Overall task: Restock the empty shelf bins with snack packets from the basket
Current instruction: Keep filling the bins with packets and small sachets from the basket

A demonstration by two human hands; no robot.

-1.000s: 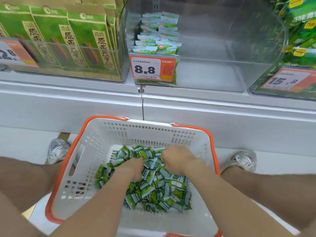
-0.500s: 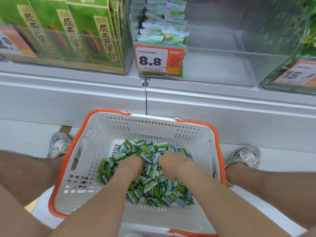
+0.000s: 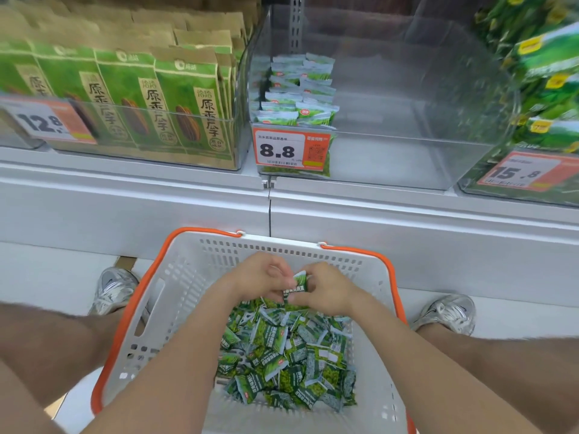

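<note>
With left hand (image 3: 258,277) and right hand (image 3: 327,294) both pinching a packet (image 3: 299,284) just above the pile (image 3: 288,355) in the basket (image 3: 194,277), square it flat, lift clear of the basket's far wall, and stack in the bin (image 3: 407,151) above the basket.

Left hand (image 3: 258,277) and right hand (image 3: 327,292) pinch a snack packet (image 3: 299,282).

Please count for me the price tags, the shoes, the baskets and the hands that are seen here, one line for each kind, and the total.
Price tags: 3 (12.8, 8.8, 15.8)
Shoes: 2
Basket: 1
Hands: 2, left hand and right hand, both holding a packet
Total: 8
</note>
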